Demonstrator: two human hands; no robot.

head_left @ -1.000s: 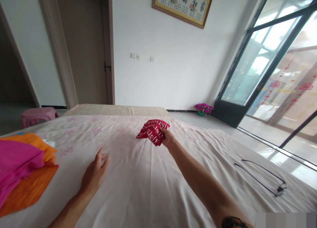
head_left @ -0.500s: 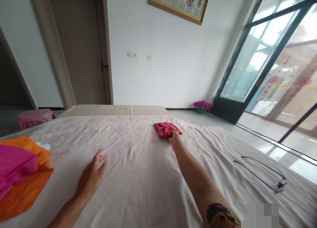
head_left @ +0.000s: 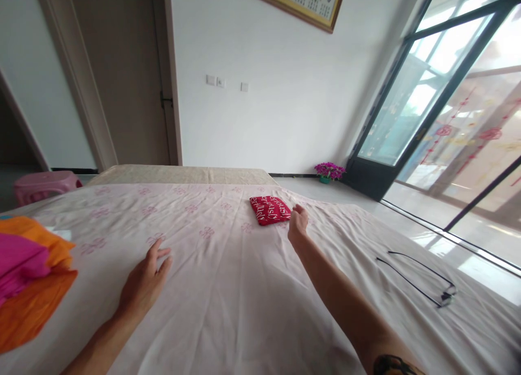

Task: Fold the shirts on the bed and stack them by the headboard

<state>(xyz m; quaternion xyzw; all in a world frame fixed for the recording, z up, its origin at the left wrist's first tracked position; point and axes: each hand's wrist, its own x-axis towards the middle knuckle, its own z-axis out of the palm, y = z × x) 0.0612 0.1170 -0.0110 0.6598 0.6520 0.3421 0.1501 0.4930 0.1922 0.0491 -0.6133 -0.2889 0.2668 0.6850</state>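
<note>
On the bed sheet lies a folded red cloth [head_left: 269, 210] with white lettering, flat and roughly square. Just beside its right edge is my right hand [head_left: 298, 221], fingers loosely bent and holding nothing that I can see. My left hand [head_left: 147, 272] hovers over the sheet [head_left: 228, 288] to the left, thumb and fingers apart, nothing in it. At the far left sits a heap of orange cloth [head_left: 35, 304] and magenta cloth [head_left: 20, 264], partly cut off by the view's edge.
Glasses [head_left: 446, 296] rest on the sheet at the right. Past the bed stand a pink plastic stool [head_left: 48, 184] at left and a pot of purple flowers [head_left: 329, 171] by the glass door [head_left: 407, 120]. A white wall [head_left: 252, 131] rises behind.
My right hand has let go of the red cloth and moved slightly right. The cloth stays on the sheet. My left hand keeps its pose as the view shifts a little.
</note>
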